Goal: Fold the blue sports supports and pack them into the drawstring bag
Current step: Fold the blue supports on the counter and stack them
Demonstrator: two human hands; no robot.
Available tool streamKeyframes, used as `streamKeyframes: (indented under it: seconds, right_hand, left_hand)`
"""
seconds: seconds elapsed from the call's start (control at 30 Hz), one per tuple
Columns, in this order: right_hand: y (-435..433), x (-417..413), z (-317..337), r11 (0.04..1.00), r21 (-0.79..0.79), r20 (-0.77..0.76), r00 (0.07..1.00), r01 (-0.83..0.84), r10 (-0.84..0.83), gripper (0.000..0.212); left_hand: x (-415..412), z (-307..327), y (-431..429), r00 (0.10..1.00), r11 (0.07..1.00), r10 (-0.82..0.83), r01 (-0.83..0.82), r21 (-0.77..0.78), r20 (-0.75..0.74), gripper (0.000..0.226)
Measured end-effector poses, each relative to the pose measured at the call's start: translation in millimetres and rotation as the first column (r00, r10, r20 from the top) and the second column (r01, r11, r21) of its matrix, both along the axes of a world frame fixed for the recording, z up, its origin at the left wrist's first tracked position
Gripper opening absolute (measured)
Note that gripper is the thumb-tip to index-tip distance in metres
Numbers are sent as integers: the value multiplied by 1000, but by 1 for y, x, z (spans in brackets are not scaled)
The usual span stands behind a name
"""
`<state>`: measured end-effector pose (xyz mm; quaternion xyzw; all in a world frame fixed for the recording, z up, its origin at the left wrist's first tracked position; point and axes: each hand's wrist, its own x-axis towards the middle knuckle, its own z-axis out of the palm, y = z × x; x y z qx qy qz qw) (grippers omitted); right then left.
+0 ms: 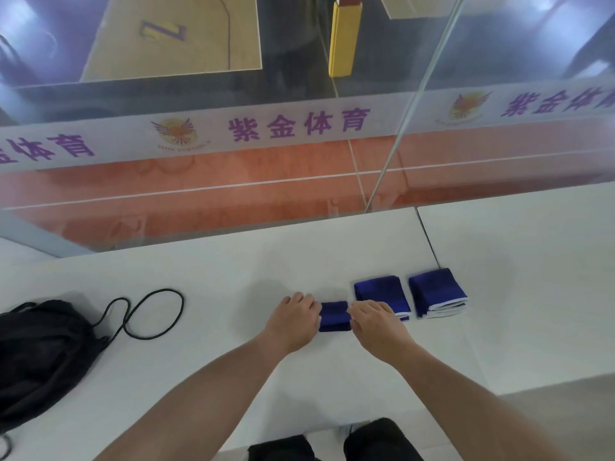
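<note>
— Two hands on one piece, is that right?

— Yes. The left hand (294,322) and the right hand (377,322) each press on an end of a small blue support (334,316) that lies flat on the white table (216,271). The fingers (301,302) of the left hand curl over its left edge, those of the right hand over its right edge. Only the middle strip of the cloth shows between them.

— Are the hands closed on it?

— Both look pinched on the cloth, fingers bent down onto it, though the fingertips themselves are hidden under the knuckles.

— And the other supports?

— Just beside the right hand, partly behind it, lies a folded blue support (381,291) with a white edge showing. Right of that, a little apart, sits a thicker folded stack (437,292), several white-edged layers visible at its near side.

— Where is the bag?

— Well apart, at the left edge of the table: a black drawstring bag (43,354), crumpled, with its black cord (149,314) looping out across the table toward the middle. No blue cloth shows in it.

— Anything beyond the table?

— A glass wall (233,181) with a white band of purple lettering, and a sports court seen through it.
</note>
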<state>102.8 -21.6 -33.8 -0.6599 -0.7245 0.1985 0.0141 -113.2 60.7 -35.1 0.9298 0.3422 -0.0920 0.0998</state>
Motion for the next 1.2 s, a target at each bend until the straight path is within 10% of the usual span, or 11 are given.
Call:
streamKeyframes:
  seconds: [0.1,0.47,0.73,1.0,1.2]
  right_hand:
    - [5,30,9,994,57,34,995,88,-90,16]
    - [27,176,-10,985,-5,83,981,174,-173,20]
    - [29,242,-43,981,-178,79,995,82,-68,57]
    - [24,266,-33,989,5,0,989,150,-150,22]
    - [20,286,-8,963,-151,10,974,224,-225,25]
  left_hand:
    - [34,4,7,998,999,-52,51,12,41,9]
    - [183,-16,8,963,959,268,-269,-95,-18,41]
    - [228,-40,11,886,910,374,-408,-76,-275,35]
    - [244,17,20,897,822,397,-442,-358,-197,20]
    - [269,82,37,937,740,294,-348,-575,-189,34]
